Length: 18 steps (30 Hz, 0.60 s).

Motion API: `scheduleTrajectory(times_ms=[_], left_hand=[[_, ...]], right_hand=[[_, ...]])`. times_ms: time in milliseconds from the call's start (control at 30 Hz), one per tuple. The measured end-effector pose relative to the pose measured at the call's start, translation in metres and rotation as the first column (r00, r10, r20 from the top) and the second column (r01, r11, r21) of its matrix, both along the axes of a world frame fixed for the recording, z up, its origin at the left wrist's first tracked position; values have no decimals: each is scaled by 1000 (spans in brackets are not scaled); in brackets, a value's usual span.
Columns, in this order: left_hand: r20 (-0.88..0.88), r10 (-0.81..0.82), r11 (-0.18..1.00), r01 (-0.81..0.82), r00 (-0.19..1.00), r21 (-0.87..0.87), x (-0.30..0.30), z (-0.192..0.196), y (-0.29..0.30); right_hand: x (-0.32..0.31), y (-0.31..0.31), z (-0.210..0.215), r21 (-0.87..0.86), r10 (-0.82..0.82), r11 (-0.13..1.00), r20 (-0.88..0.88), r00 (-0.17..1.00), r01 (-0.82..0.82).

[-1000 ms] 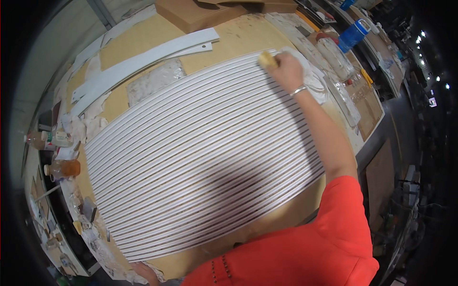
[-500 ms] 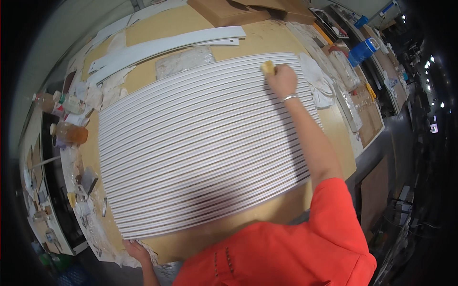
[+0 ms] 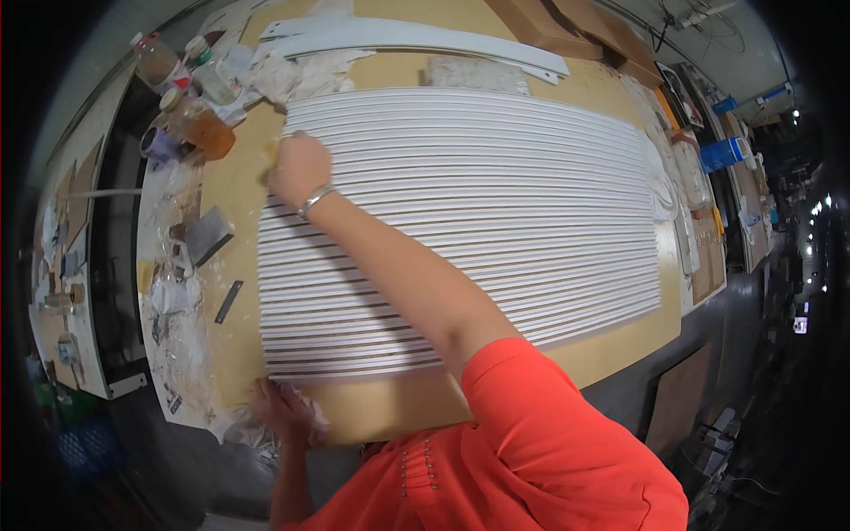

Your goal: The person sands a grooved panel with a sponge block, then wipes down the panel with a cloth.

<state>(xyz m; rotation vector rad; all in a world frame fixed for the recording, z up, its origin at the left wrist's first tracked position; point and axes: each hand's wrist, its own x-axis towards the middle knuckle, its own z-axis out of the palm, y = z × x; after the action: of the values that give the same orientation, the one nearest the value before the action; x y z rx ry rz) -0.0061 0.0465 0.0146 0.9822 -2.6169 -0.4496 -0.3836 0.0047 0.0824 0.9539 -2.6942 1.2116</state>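
A large white panel [image 3: 496,203] with closely spaced ribs and dark grooves lies flat on the tan tabletop. My right hand [image 3: 301,168] is at the panel's left edge, its arm reaching across the ribs. The fingers are closed on a small yellow sponge-like pad [image 3: 272,150], mostly hidden by the hand and slightly blurred. By the panel's near left corner is my left hand [image 3: 283,411], fingers extended toward the corner. A crumpled pale cloth [image 3: 314,425] lies against that hand.
Several bottles, one holding amber liquid [image 3: 199,128], stand at the far left. A grey block [image 3: 208,234] and a thin dark strip [image 3: 228,302] lie left of the panel. White boards [image 3: 416,35], a plastic-wrapped slab [image 3: 478,75] and cardboard [image 3: 549,31] are along the back.
My right hand has swept with the yellow pad from the panel's far right to its left edge. The view has shifted left; my left hand remains by the near left corner.
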Motion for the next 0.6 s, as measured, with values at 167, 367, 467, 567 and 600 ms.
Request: scheduleTrajectory(times_ms=[167,367,467,567,600], left_hand=[[-88,-26,1000,26,996,5,7,5,-5],[-102,-102,988,113,990,104,6,12,-12],[-106,-116,986,127,988,108,8,15,-15],[-98,-124,983,136,987,127,8,14,-16],[-89,-121,981,133,989,142,9,13,-16]], right_hand=[[10,-14,15,23,39,999,9,999,-39],[-88,68,12,188,-331,912,-191,924,365],[-82,39,-2,229,-500,807,-226,836,545],[-42,-36,-18,77,-357,921,-231,905,382],[-22,-64,-18,129,-267,950,-130,955,284]])
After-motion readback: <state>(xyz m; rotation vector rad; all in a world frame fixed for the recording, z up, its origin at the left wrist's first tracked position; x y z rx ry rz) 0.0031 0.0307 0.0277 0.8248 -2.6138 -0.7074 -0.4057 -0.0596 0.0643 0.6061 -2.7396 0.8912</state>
